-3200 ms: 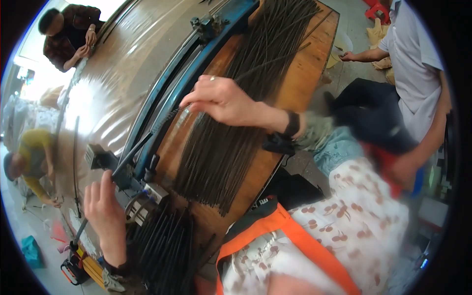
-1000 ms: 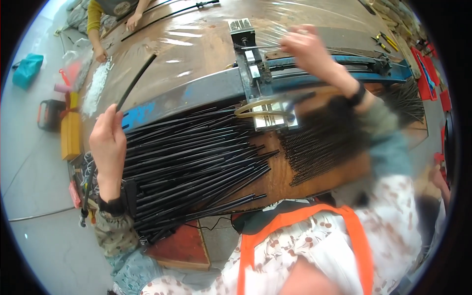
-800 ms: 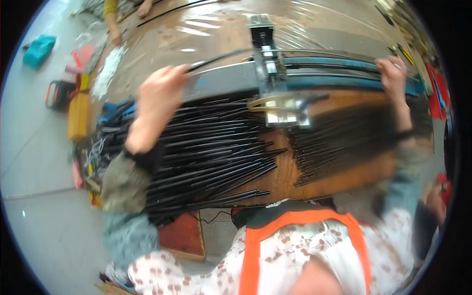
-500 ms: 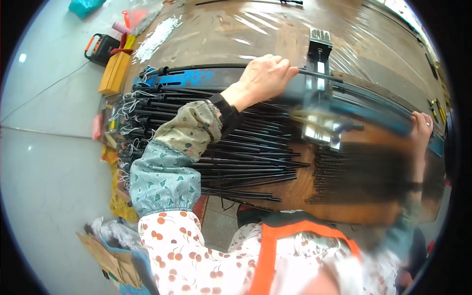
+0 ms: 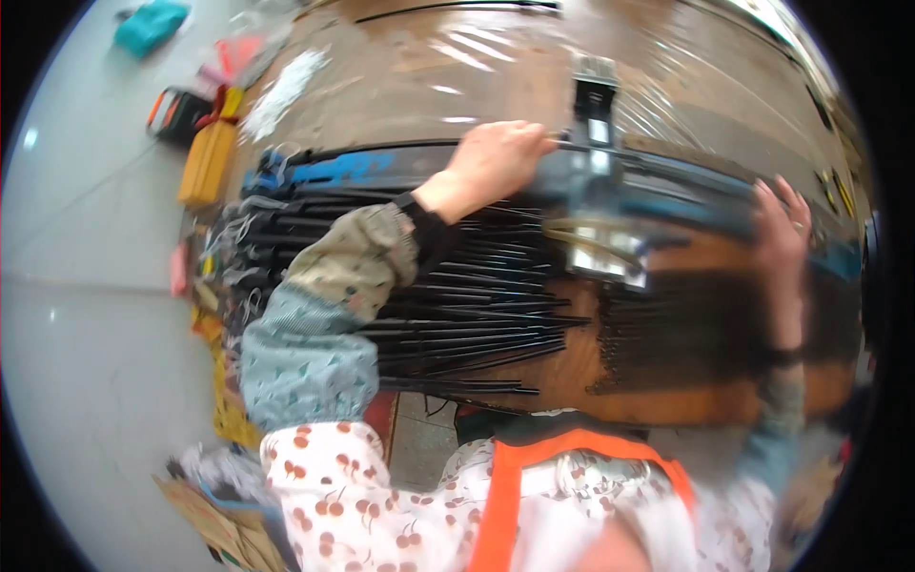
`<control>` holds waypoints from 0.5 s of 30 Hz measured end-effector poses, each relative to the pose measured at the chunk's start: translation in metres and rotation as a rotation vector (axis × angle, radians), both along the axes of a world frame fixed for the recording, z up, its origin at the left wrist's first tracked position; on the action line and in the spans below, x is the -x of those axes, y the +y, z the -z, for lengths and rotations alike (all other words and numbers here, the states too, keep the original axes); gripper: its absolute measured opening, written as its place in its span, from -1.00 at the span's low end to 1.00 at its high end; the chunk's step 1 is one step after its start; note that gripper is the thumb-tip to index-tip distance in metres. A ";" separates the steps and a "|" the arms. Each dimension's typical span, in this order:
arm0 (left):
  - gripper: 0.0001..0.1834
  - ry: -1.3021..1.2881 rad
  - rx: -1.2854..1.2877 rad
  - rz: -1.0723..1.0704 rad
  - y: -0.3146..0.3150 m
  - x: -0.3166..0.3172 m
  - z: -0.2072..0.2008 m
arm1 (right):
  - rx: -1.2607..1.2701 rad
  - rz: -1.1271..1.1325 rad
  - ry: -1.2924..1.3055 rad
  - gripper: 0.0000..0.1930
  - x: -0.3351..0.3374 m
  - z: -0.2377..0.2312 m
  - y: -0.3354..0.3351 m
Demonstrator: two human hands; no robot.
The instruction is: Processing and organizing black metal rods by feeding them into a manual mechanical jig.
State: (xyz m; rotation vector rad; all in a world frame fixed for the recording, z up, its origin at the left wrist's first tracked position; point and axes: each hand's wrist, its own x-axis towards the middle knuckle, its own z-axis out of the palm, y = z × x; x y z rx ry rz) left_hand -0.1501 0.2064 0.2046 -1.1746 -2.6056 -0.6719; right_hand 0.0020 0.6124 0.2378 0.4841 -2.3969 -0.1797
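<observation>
My left hand (image 5: 500,157) is closed around a thin black rod (image 5: 410,145) lying along a bench fixture, just left of its metal clamp block (image 5: 599,129). The rod runs left from my fist toward a thicker end with white cord. Past the clamp, my right hand (image 5: 783,224) hovers at the right end of a long blue-grey rail (image 5: 691,202). Its fingers are apart, somewhat blurred, and I see nothing in them. Below my left forearm lie several black rods (image 5: 477,329) with white cord loops (image 5: 238,234) at their left ends.
Many thin dark coiled pieces, apparently springs (image 5: 696,324), lie in rows on the brown table (image 5: 562,367) at right. A yellow block (image 5: 207,164), a black-and-orange box (image 5: 179,112) and small white pieces (image 5: 286,93) are at the far left. Yellow-handled pliers (image 5: 839,193) lie far right.
My right hand has moved left and its fingers have spread from a pinch at the rail's right end. My left hand keeps its grip on the rod. The whole view has shifted slightly.
</observation>
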 end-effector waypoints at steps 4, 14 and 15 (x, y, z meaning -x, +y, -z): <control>-0.80 0.013 0.087 -0.106 0.004 -0.002 0.001 | 0.087 -0.056 -0.056 -0.72 -0.026 0.014 -0.030; -0.77 0.009 0.188 -0.125 0.007 -0.008 -0.004 | 0.350 -0.115 -0.223 -0.67 -0.044 0.041 -0.075; -0.77 0.002 0.187 -0.119 0.006 -0.009 -0.003 | 0.393 -0.137 -0.225 -0.70 -0.039 0.045 -0.082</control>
